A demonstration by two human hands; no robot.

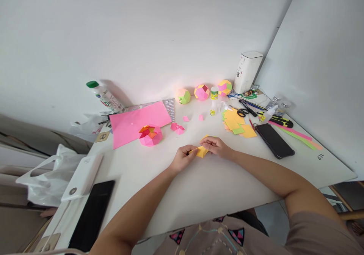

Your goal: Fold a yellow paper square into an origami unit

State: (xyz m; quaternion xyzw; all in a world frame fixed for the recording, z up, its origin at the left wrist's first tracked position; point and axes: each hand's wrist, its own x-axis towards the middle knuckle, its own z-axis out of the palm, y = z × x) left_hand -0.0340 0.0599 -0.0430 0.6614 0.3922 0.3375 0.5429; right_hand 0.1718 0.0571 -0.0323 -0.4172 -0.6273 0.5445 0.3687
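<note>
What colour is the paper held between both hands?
Yellow-orange paper, seen best in the head view.

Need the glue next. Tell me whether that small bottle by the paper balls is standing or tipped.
Upright: the glue bottle stands on its base on the table, cap up.

From my feed, the yellow square (201,151) reads as thin matt paper, creased. The table (216,186) looks smooth, white and faintly satin. The pink sheet (136,123) is flat matt paper, and the pink faceted ball (150,135) is folded paper too. I see a glossy black phone (274,140), a glass-fronted dark tablet (92,214), a crinkled plastic bag (47,183) and a smooth plastic glue bottle (214,101).
</note>
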